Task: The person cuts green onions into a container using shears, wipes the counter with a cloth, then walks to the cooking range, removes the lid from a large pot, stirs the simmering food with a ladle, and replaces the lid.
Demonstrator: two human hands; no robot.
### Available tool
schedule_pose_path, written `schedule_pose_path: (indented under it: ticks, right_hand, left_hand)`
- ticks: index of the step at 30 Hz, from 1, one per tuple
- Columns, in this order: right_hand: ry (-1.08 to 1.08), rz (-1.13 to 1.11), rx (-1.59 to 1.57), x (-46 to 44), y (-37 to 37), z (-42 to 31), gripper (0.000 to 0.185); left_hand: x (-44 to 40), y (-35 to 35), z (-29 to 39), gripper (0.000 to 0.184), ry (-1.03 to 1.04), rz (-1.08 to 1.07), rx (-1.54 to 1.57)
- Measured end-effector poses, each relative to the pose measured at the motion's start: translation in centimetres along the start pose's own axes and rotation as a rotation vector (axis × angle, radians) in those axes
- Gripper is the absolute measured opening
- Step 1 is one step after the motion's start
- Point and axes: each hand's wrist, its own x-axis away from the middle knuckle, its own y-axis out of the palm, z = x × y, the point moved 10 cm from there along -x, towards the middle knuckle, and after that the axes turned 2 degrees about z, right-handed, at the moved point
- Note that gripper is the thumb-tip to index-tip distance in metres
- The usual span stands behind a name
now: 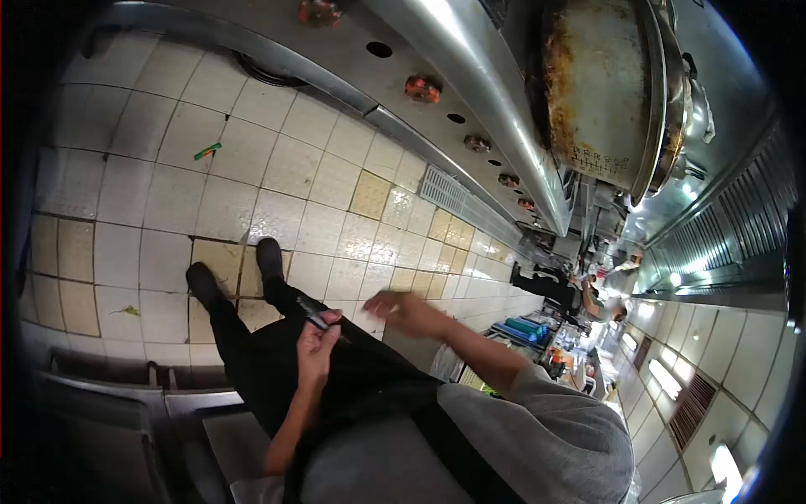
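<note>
My left hand (314,356) is closed on a dark, slim object (312,314) that looks like a marker or pen, held between thumb and fingers in front of the black apron (361,378). To its right, my right hand (405,312) hovers over the floor side of the apron, its fingers loosely bent, apart and somewhat blurred. Nothing shows between those fingers. A short gap separates the two hands.
A metal stove front with red knobs (422,89) runs along the top, bearing a large stained pot (598,84). A green object (207,151) lies on the tiled floor (285,160). Steel units (92,407) stand at lower left. Other people (579,296) are farther right.
</note>
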Motion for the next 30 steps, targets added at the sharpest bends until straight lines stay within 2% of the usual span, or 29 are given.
schedule_pose_path:
  ticks: [2, 3, 5, 6, 9, 10, 13, 17, 21, 30]
  right_hand:
    - [0.155, 0.299, -0.241, -1.5, -6.9, 5.4, 0.034]
    - [0.134, 0.459, -0.332, -1.6, -10.8, 7.2, 0.036]
    - [0.202, 0.684, -0.354, -1.1, -16.4, 7.0, 0.037]
    - [0.203, 0.744, -0.384, -0.9, -18.4, 7.9, 0.034]
    - [0.188, 0.888, -0.433, -0.5, -22.2, 8.3, 0.029]
    - [0.180, 0.928, -0.443, -0.5, -23.0, 7.7, 0.029]
    - [0.155, 0.955, -0.498, -0.8, -24.2, 6.3, 0.032]
    - [0.044, 1.006, -0.619, -1.7, -25.7, 3.9, 0.036]
    - [0.003, 0.960, -0.641, -3.2, -27.1, 2.5, 0.038]
    - [0.090, 0.939, -0.470, -4.2, -28.6, 2.7, 0.046]
  left_hand:
    - [-1.2, -5.0, -2.5, 0.014, -0.059, 0.135, -0.032]
    - [-1.7, -7.8, -3.7, 0.014, -0.069, 0.195, -0.065]
    - [-2.0, -14.0, -6.5, 0.013, -0.085, 0.354, -0.196]
    - [-2.6, -17.8, -9.1, 0.014, -0.012, 0.360, -0.205]
    - [-2.4, -16.7, -7.8, 0.015, -0.133, 0.481, 0.003]
    - [-2.6, -15.5, -7.5, 0.016, -0.149, 0.449, 0.002]
    - [-2.8, -14.6, -8.9, 0.016, -0.231, 0.387, 0.107]
    - [-3.1, -15.1, -8.7, 0.016, -0.196, 0.412, 0.136]
    - [-3.2, -15.5, -9.2, 0.017, -0.207, 0.414, 0.134]
    - [-3.6, -16.2, -10.0, 0.019, -0.171, 0.411, 0.110]
